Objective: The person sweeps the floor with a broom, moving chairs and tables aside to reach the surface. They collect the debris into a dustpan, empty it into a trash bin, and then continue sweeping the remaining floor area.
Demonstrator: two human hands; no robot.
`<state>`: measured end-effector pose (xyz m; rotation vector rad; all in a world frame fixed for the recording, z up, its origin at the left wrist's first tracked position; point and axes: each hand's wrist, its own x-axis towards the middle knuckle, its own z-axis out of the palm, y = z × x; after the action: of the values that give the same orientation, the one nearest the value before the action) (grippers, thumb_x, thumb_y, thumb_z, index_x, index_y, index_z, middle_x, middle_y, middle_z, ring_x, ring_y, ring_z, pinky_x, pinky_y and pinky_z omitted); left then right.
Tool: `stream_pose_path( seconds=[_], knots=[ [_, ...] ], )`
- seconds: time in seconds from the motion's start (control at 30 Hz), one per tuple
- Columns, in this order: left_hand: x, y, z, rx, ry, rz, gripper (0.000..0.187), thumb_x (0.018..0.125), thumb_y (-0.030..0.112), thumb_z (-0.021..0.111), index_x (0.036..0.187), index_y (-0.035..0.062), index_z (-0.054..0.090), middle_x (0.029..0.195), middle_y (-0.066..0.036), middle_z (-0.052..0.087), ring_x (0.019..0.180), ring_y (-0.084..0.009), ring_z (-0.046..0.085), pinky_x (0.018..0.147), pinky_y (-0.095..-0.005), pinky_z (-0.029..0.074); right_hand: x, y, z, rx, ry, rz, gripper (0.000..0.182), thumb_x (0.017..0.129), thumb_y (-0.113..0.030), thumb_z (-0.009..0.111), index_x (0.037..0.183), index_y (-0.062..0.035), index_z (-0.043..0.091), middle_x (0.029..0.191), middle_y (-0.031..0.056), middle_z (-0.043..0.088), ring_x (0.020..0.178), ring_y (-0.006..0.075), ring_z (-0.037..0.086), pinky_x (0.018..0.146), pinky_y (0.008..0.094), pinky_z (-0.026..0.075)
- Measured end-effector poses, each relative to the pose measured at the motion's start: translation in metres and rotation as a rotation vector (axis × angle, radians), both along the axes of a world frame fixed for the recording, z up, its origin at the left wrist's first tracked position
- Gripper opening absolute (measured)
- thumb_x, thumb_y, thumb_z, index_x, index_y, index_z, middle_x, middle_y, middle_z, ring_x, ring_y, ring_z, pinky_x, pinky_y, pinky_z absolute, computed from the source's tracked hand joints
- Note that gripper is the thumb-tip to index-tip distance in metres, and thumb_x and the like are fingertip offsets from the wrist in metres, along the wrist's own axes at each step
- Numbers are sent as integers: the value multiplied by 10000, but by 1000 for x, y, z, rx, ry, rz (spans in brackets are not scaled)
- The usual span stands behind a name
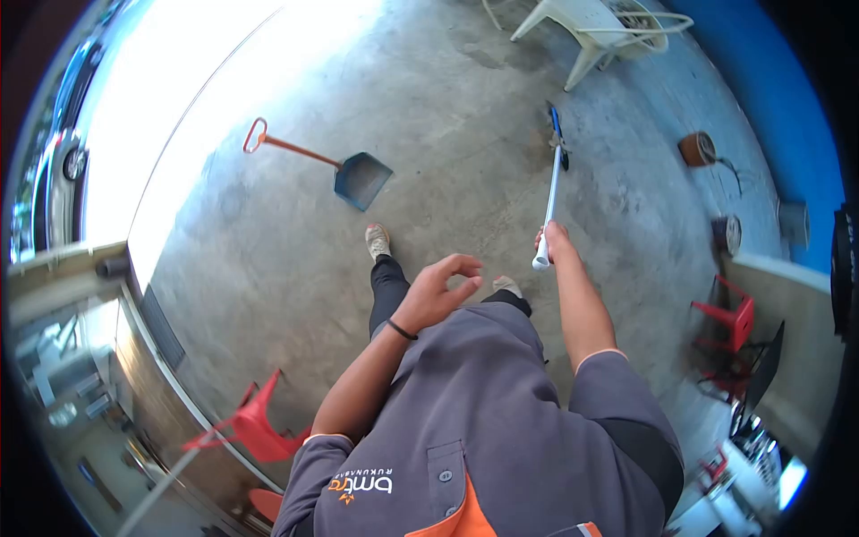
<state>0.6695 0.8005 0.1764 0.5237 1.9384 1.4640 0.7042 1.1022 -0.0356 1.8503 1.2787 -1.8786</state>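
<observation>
My right hand is wrapped round the upper end of a white broom handle. The handle runs away from me to the broom's blue and black head on the concrete floor. In front of my belly, my left hand is empty, its fingers loosely curved and the thumb apart from them. Farther off to the left, a long-handled dustpan with a dark blue pan and an orange handle lies on the floor, touched by neither hand.
A white metal chair stands at the far right. Plant pots line the blue wall. Red chairs are at my left and right. Bright light covers the far left floor, with parked cars beyond.
</observation>
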Motion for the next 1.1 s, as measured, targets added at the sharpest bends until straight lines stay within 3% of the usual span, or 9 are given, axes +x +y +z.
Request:
stream_pose_path(
  seconds=[0.27,0.4,0.47,0.53,0.63,0.73,0.83,0.87,1.1],
  knots=[
    [-136,-230,-95,-409,-397,20,296,867,298,589,1014,42,578,819,-45,638,758,-136,598,678,-260,451,-37,-200,10,387,-222,486,358,933,-272,398,825,18,580,635,153,605,536,271,619,481,387,500],
    [-190,-337,-146,-543,-680,273,273,856,340,572,975,95,571,768,-50,628,686,-135,594,577,-268,405,7,-272,0,492,-217,600,347,918,-267,419,842,11,612,682,194,631,597,320,643,595,416,525],
    [-205,-405,-189,-684,-703,346,332,875,354,523,1079,96,561,849,-69,650,767,-171,615,679,-344,432,28,-303,20,469,-285,613,339,911,-269,427,851,8,612,726,204,636,627,348,639,638,428,523],
    [-209,-473,-234,-813,-680,307,323,872,331,522,1086,93,562,829,-71,649,730,-178,612,635,-339,425,77,-329,-6,712,-247,859,311,897,-267,453,882,-1,613,818,211,642,731,396,628,693,447,510],
    [-203,-499,-219,-831,-763,375,281,846,323,565,967,69,582,723,-72,611,570,-163,564,467,-310,375,117,-373,30,711,-391,791,291,887,-265,473,892,-13,617,883,227,631,845,410,607,720,460,496],
    [-203,-531,-237,-847,-427,0,370,826,326,586,1045,28,600,719,-93,614,592,-179,569,497,-328,409,147,-418,38,720,-405,693,290,887,-272,484,914,-14,615,884,237,623,872,410,597,732,465,485],
    [-219,-545,-246,-753,-494,40,455,814,329,601,1103,-22,586,774,-111,624,666,-185,588,545,-337,442,179,-486,37,746,-324,557,295,889,-275,492,937,-8,607,880,239,619,865,419,588,717,473,477],
    [-224,-527,-211,-838,-315,-80,478,827,346,589,1103,-45,570,836,-115,627,731,-182,595,583,-342,454,177,-499,41,800,-300,518,294,889,-275,497,944,-8,605,876,238,618,859,425,584,708,476,475],
    [-301,-489,-194,-491,-765,249,539,902,417,459,1268,22,441,1016,-121,613,903,-252,592,809,-407,434,46,-510,67,974,-293,482,247,881,-249,493,924,-36,611,862,217,631,822,400,605,700,469,486]
  ],
)
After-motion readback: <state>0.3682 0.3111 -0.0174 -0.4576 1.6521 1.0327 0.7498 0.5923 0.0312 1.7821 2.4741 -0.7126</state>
